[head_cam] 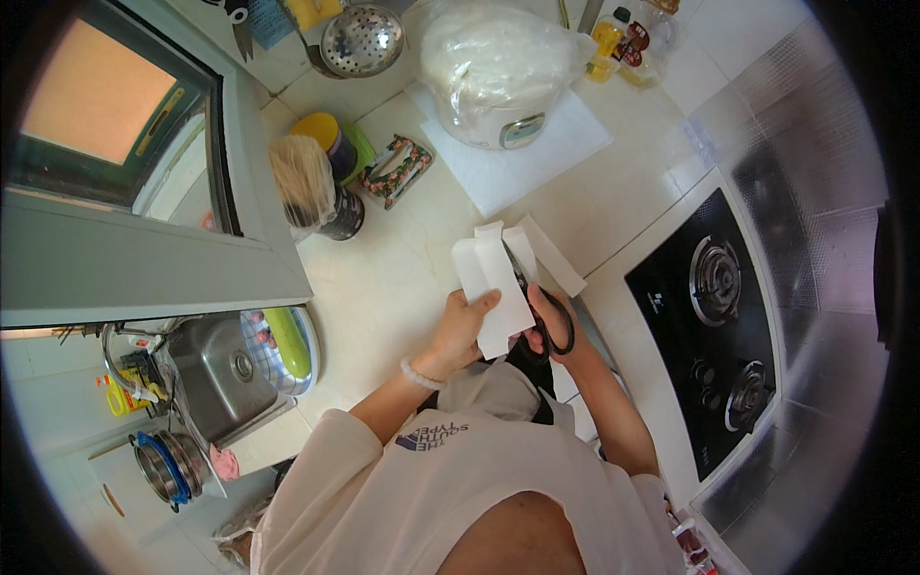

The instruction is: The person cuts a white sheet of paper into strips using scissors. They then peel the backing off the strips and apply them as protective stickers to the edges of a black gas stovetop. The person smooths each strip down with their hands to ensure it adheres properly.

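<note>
My left hand [462, 320] grips a folded piece of white card or stiff paper [494, 277], its thumb pressed on the top face. In my right hand [552, 320] is a pair of black-handled scissors [559, 323], fingers through the loops. The blades [514, 262] lie along the card's right part, between two flaps; how far they are parted is hard to tell. A separate white strip [553, 257] rests on the counter just beyond the card. The fingers under the card are partly hidden.
A rice cooker [496, 122] under plastic stands on a white sheet at the back. The gas hob [708, 330] is on the right. Left are a chopstick holder [305, 180], a tissue pack [395, 171], a protruding window frame [158, 266], and a sink [215, 374] beside a basket with a green gourd [287, 341].
</note>
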A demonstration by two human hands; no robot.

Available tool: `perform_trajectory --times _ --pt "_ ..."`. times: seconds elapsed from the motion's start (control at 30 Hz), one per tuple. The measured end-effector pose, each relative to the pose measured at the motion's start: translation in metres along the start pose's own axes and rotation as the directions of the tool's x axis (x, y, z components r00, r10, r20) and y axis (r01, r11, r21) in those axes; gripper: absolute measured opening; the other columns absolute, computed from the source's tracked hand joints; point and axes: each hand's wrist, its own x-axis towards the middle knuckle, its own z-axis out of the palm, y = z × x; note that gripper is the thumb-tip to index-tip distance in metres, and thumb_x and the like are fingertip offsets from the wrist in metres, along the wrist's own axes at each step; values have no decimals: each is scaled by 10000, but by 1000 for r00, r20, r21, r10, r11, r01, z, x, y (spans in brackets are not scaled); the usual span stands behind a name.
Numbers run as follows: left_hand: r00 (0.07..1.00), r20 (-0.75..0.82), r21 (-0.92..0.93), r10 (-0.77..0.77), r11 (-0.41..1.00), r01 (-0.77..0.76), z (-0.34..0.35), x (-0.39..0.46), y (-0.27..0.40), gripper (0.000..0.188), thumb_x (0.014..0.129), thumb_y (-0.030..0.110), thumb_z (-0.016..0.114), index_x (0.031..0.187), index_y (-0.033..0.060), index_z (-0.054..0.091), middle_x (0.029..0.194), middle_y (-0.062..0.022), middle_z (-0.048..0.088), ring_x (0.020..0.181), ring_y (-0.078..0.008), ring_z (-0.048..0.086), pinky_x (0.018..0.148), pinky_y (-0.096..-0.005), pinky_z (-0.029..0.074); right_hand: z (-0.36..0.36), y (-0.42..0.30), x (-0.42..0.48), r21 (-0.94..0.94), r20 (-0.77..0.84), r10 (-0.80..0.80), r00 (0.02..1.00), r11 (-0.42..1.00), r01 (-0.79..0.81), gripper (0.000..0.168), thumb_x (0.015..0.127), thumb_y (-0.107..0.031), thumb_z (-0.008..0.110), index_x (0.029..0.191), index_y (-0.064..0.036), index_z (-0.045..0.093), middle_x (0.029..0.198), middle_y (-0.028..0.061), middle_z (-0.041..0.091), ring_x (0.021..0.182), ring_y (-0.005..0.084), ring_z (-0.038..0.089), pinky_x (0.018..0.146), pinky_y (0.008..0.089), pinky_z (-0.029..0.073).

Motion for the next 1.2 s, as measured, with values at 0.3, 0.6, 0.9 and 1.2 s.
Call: perform_trajectory --times 0.3,0.6,0.9,1.2 --pt "1000 -27 75 16 997 -14 -15 50 -11 297 925 102 521 1114 -127 516 982 -186 636 793 -250 660 652 -337 565 -16 10 33 -81 -86 32 996 996 -39 491 931 -486 509 754 -30 542 504 -5 435 356 61 368 320 213 285" --pt "1000 11 49 -13 999 12 -15 42 -8 301 922 112 533 1130 -106 512 991 -175 632 820 -256 653 637 -350 568 -9 15 40 11 -94 56 994 998 -55 524 896 -537 539 722 -43 537 519 -5 439 383 74 379 326 226 285" --pt "996 -72 -9 57 998 -58 -30 42 -21 374 924 193 567 1164 -89 515 1020 -164 636 874 -269 656 706 -399 565 -22 7 51 -200 -225 -95 970 979 49 513 892 -526 561 862 -14 585 563 8 489 438 83 444 393 232 342" --pt "968 -125 -56 217 973 -226 -43 32 14 387 929 265 477 1134 -55 548 969 -120 643 823 -210 645 720 -315 537 -30 4 -31 -433 13 -53 999 900 53 446 924 -375 570 1132 19 557 642 20 534 528 83 505 470 230 388"
